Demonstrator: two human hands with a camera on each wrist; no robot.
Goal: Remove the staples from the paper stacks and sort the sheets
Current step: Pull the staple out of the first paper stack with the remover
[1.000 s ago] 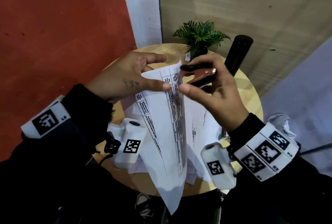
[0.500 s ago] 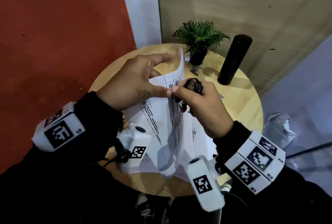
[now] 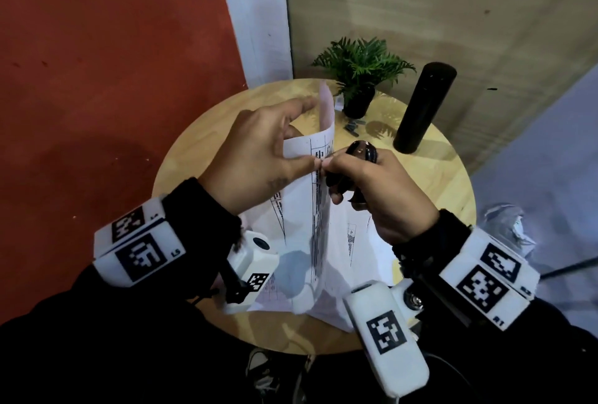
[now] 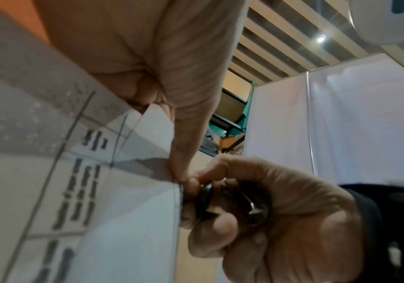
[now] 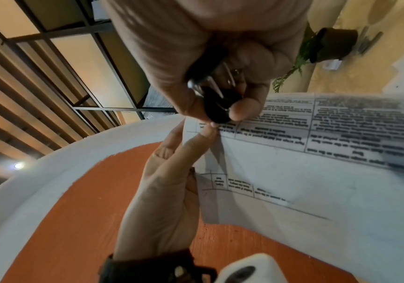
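Note:
A stapled stack of printed sheets (image 3: pixel 304 219) is held upright above the round wooden table (image 3: pixel 430 177). My left hand (image 3: pixel 259 157) pinches its top corner between thumb and fingers; the left wrist view shows that corner (image 4: pixel 157 122) under the thumb. My right hand (image 3: pixel 378 190) grips a black staple remover (image 3: pixel 362 152) right at that same corner, thumb tip touching the left thumb. Its metal claws (image 5: pixel 220 84) show in the right wrist view, next to the printed sheet (image 5: pixel 317 153). The staple itself is hidden.
More loose sheets (image 3: pixel 352 241) lie on the table under the hands. At the back stand a small potted plant (image 3: pixel 359 70) and a tall black cylinder (image 3: pixel 424 106), with several small dark bits (image 3: pixel 354 125) between them. A crumpled bag (image 3: pixel 504 225) sits off the table's right.
Both hands came down and closer to me. The right hand turned the staple remover from lying across the top of the sheets to upright at the corner; the left hand keeps its pinch.

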